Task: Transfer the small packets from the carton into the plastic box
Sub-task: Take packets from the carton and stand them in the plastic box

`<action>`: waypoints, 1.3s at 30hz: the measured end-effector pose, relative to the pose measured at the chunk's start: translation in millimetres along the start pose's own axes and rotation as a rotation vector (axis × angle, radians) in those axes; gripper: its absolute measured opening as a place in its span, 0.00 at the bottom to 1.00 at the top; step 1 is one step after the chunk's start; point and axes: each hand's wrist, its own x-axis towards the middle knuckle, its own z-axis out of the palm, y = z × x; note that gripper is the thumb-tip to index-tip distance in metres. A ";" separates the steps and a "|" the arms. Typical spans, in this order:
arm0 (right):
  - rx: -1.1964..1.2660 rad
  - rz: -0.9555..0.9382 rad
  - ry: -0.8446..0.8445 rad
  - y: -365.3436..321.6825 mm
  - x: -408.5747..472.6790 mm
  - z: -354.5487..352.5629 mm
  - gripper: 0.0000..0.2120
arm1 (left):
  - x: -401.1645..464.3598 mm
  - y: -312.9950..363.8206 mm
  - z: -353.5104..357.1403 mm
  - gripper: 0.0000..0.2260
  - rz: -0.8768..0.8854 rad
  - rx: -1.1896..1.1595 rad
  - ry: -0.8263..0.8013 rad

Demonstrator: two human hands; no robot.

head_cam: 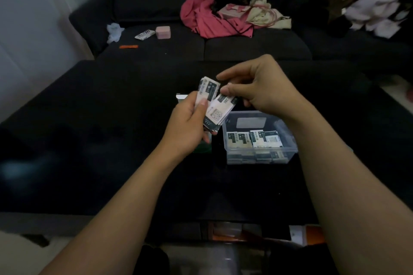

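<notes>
Black table (pixel 89 140) | left hand (pixel 187 125) grip clasps packet stack (pixel 209 96) | right hand (pixel 259 89) pinches top packet (pixel 220 108)

Single head view, worn on person I am monitoring; no second view, so no shared ground. Lens looks forward and steeply down across black table (pixel 93 131), both forearms entering from bottom edge. Wide angle bends edges. I see left hand (pixel 186 125) and right hand (pixel 260 89) close, near frame centre, above plastic box (pixel 261 157). Dark sofa (pixel 223 44) fills upper frame, farther off, facing camera. Near table edge runs across lower frame, floor showing below.
</notes>
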 end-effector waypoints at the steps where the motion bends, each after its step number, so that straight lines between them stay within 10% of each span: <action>1: 0.024 0.006 -0.003 0.2 -1.8 -4.0 0.11 | 0.0 3.6 3.6 0.10 -0.091 -0.086 -0.015; 15: -0.144 0.001 -0.080 19.0 -4.7 3.5 0.06 | 1.2 13.7 20.9 0.19 -0.515 -0.433 -0.335; 21: -0.329 0.060 -0.015 22.4 -2.9 13.7 0.20 | 4.5 8.8 38.2 0.07 -0.422 -0.306 -0.251; 25: -0.330 0.102 -0.196 20.5 -7.5 31.1 0.18 | 6.7 3.7 47.8 0.04 -0.286 -0.018 -0.126; 31: -0.389 0.038 -0.010 25.3 -10.1 28.4 0.11 | 5.5 -5.1 57.6 0.10 -0.041 0.262 0.001; 39: -0.198 0.025 -0.093 28.5 -13.0 13.7 0.14 | 10.4 -1.3 58.5 0.10 -0.097 0.327 -0.092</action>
